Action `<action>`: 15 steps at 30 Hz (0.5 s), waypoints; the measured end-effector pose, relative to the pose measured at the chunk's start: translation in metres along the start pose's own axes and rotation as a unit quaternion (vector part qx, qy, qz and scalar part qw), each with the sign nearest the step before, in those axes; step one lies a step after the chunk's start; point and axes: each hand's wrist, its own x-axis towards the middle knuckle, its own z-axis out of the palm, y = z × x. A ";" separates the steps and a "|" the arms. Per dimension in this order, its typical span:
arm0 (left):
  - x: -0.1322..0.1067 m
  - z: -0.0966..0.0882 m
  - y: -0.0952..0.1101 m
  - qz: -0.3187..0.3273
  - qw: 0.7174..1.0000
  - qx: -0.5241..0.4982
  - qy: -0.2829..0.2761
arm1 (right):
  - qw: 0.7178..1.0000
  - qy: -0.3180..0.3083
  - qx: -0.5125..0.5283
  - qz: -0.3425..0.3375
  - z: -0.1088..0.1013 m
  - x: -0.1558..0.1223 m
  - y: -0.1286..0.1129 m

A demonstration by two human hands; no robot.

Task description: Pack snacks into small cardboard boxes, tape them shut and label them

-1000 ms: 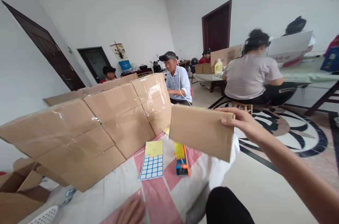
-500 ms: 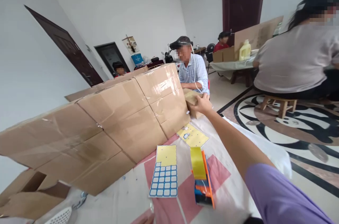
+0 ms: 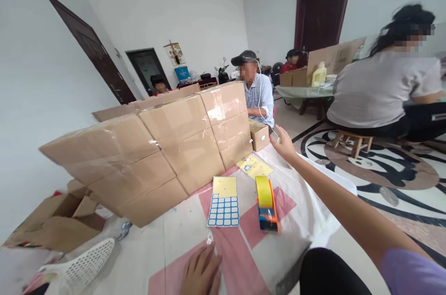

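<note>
My right hand is off to the right of a small cardboard box, fingers stretched and apart, holding nothing. That box stands by the end of a wall of taped cardboard boxes and has a small white label on its face. My left hand lies flat on the cloth at the bottom, near a small shiny scrap. Between the hands lie a sheet of blue-edged stickers and an orange and blue tape dispenser with a yellow roll. Behind them is a yellow backing sheet.
A pink and white cloth covers the table. At the left are an opened carton and a white perforated basket. A co-worker sits beyond the box wall; another person sits on a wooden stool at right.
My right hand has let go of the small cardboard box and drawn away to the right. My left hand has come further into view on the cloth. The camera view has shifted.
</note>
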 end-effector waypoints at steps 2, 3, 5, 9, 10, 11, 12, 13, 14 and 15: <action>0.007 -0.011 0.009 -0.027 0.999 -0.031 -0.002 | 0.999 -0.028 -0.009 -0.015 -0.003 -0.025 -0.032; 0.010 -0.017 0.014 -0.057 0.997 -0.055 -0.004 | 0.998 -0.053 -0.013 -0.031 -0.001 -0.036 -0.053; 0.015 -0.026 0.024 -0.134 0.984 -0.118 -0.007 | 0.991 -0.107 -0.011 -0.083 0.009 -0.054 -0.106; 0.015 -0.028 0.031 -0.208 0.950 -0.231 -0.034 | 0.951 -0.223 0.005 -0.215 0.053 -0.092 -0.238; 0.014 -0.027 0.029 -0.211 0.944 -0.250 -0.045 | 0.937 -0.250 0.009 -0.246 0.068 -0.104 -0.273; 0.013 -0.028 0.027 -0.207 0.940 -0.266 -0.058 | 0.921 -0.276 0.013 -0.275 0.085 -0.117 -0.307; 0.011 -0.029 0.024 -0.196 0.937 -0.281 -0.074 | 0.905 -0.301 0.016 -0.301 0.104 -0.130 -0.341; 0.010 -0.033 0.022 -0.183 0.933 -0.295 -0.094 | 0.887 -0.326 0.017 -0.325 0.124 -0.144 -0.373; 0.010 -0.039 0.020 -0.176 0.927 -0.309 -0.116 | 0.870 -0.352 0.017 -0.346 0.146 -0.158 -0.404; 0.010 -0.047 0.018 -0.179 0.918 -0.327 -0.139 | 0.851 -0.377 0.017 -0.364 0.168 -0.173 -0.432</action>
